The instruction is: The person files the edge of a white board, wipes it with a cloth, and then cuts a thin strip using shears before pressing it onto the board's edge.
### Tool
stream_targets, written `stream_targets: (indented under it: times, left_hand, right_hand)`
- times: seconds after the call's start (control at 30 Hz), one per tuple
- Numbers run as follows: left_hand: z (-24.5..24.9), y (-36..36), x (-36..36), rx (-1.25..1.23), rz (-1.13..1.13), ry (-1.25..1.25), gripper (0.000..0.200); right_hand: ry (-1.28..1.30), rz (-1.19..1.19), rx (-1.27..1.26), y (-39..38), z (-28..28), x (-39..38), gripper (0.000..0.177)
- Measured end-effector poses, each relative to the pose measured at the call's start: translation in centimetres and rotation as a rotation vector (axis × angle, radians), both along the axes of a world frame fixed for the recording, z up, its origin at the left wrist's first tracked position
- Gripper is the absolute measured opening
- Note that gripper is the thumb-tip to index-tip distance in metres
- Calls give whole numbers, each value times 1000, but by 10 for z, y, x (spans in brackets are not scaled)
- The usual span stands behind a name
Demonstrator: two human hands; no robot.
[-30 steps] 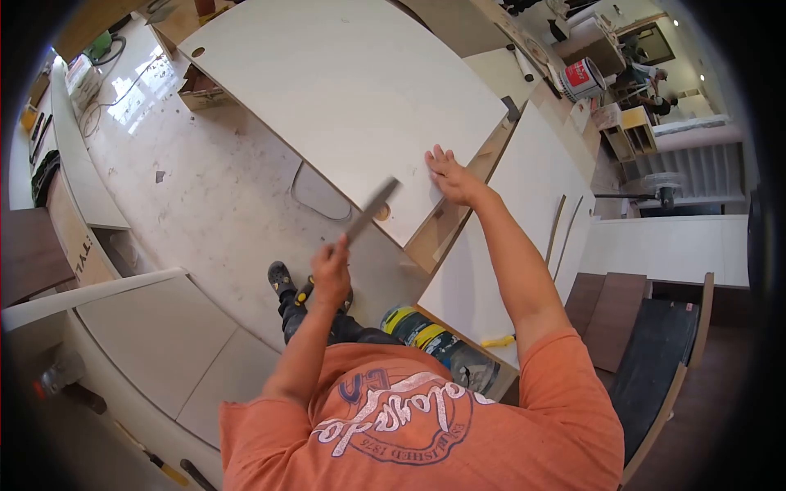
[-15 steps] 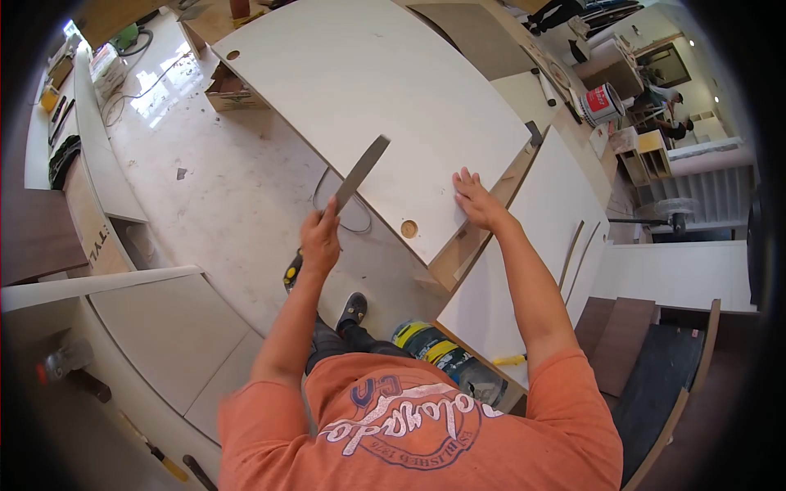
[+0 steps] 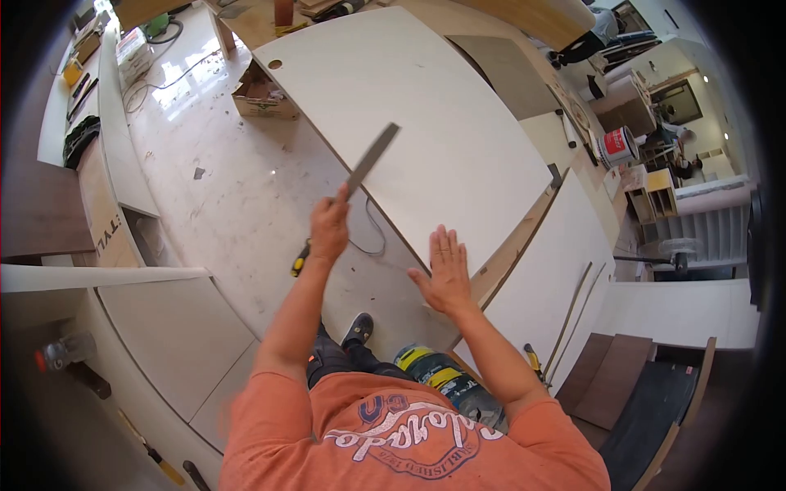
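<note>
A large white laminated board [image 3: 409,106] lies flat on a workbench ahead of me. My right hand [image 3: 444,270] rests flat on its near corner, fingers spread. My left hand [image 3: 329,227] grips a long flat metal file [image 3: 370,160] by its yellow-and-black handle [image 3: 300,262]. The file points up and to the right, its blade along the board's left edge. A round hole [image 3: 275,63] shows near the board's far left corner.
A second white board [image 3: 548,286] lies to the right with thin edging strips [image 3: 573,307] on it. A red-and-white can [image 3: 616,149] stands at the back right. A cardboard box [image 3: 264,98] sits under the board. White panels [image 3: 164,327] lie on the left floor.
My right hand slid back along the board toward its near corner. My left hand moved the file up along the board's left edge. The view shifted, and the board sits farther right.
</note>
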State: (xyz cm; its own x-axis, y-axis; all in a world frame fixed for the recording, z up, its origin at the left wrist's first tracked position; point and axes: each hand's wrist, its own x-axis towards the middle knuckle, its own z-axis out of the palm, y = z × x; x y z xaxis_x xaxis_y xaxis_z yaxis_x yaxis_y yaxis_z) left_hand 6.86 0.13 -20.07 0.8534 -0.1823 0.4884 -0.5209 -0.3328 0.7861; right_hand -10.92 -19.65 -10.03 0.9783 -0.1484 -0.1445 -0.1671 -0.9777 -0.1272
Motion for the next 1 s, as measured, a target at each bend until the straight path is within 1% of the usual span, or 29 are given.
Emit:
stream_targets:
  times: [0.07,0.1,0.17,0.2,0.27,0.3,0.33,0.4,0.5,0.53,0.6,0.7,0.73,0.77,0.8,0.87,0.93,0.97,1.0]
  left_hand:
    - [-3,-15,-18,-6,-83,-57,58]
    - [-5,-15,-35,101,-110,-73,63]
    - [-7,4,-49,139,-130,-105,64]
    - [-10,13,-46,157,-145,-120,64]
    - [-36,41,-11,198,-155,16,55]
    - [-44,50,15,92,-115,-3,58]
    - [-34,56,35,116,-6,21,58]
    - [-17,51,67,42,91,-11,55]
    - [-16,21,60,3,-65,-59,55]
    - [-13,15,44,44,-113,-22,57]
    - [1,20,28,42,-149,-78,58]
    - [-34,53,70,83,-107,-81,58]
    - [-42,67,94,76,-76,7,57]
    - [-43,76,120,30,4,-53,58]
    - [-32,82,139,21,76,-5,59]
    - [-27,81,166,3,117,5,58]
    - [-18,66,160,-14,0,-86,57]
    - [-26,55,148,-32,-53,-80,56]
    - [-19,50,131,40,-112,-43,55]
  right_hand:
    - [-6,10,9,13,-9,12,77]
    - [-13,15,12,16,-11,21,75]
    - [17,9,29,14,-8,34,71]
    - [34,0,37,13,-7,38,69]
    - [13,-1,43,14,-7,45,66]
    - [7,-3,47,16,-7,47,64]
    - [-14,5,34,19,-7,53,63]
    - [-52,25,10,25,-7,69,61]
    - [2,18,31,30,-6,100,58]
    - [4,-5,57,30,-5,113,57]
    - [8,-53,103,28,-4,134,56]
    - [31,-104,47,30,-1,153,62]
    - [22,-97,31,32,0,156,64]
    - [16,-91,15,33,0,154,66]
    - [9,-84,-3,34,1,153,68]
    - [14,-85,-3,36,2,154,71]
    - [22,-85,-7,36,4,154,73]
    - [23,-83,-6,34,2,154,73]
    - [25,-81,-5,34,1,154,74]
